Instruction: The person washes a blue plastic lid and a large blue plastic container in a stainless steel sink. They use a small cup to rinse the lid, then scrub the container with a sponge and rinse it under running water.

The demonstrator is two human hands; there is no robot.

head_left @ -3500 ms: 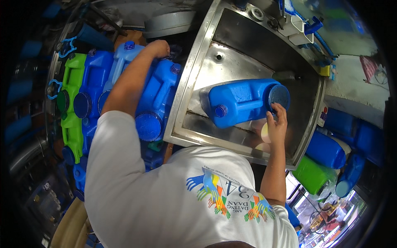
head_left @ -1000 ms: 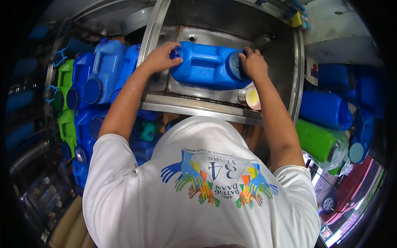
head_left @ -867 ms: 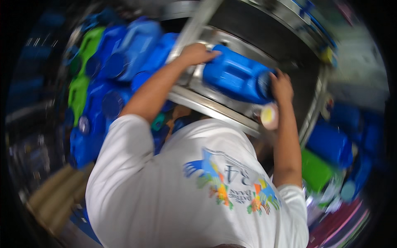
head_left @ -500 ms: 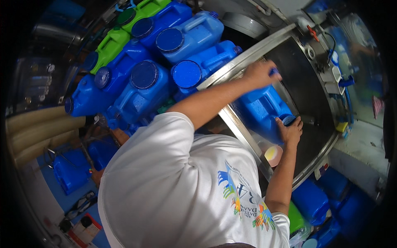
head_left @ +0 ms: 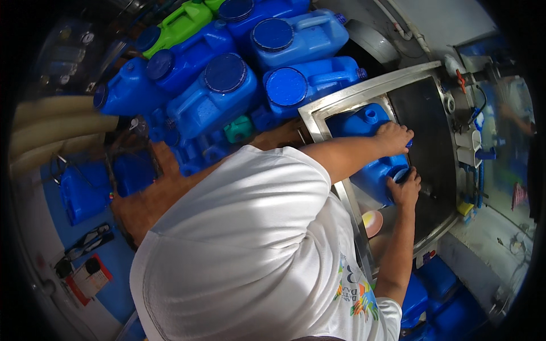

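A blue plastic water jug (head_left: 371,173) lies in a stainless steel sink (head_left: 316,118). Its small round spout (head_left: 371,115) shows uncapped at the far end. Across the jug's handle side reaches my left hand (head_left: 393,138), fingers curled, with a small blue cap (head_left: 409,144) at its fingertips. My right hand (head_left: 405,187) grips the big dark round lid (head_left: 401,174) at the jug's near end. Part of the jug's middle is hidden under my left forearm. Beside it in the sink sits a pinkish bowl (head_left: 372,224) with something yellow inside.
Several blue jugs (head_left: 213,102) and a green jug (head_left: 181,27) are stacked left of the sink. More blue jugs (head_left: 435,284) stand below it. A white holder (head_left: 467,149) and a yellow sponge (head_left: 465,208) line the sink's right edge. A metal pot (head_left: 372,42) lies behind.
My left hand has come down from over the spout toward my right hand, carrying the small blue cap. The spout now shows. My right hand stays at the lid; the whole view has shifted.
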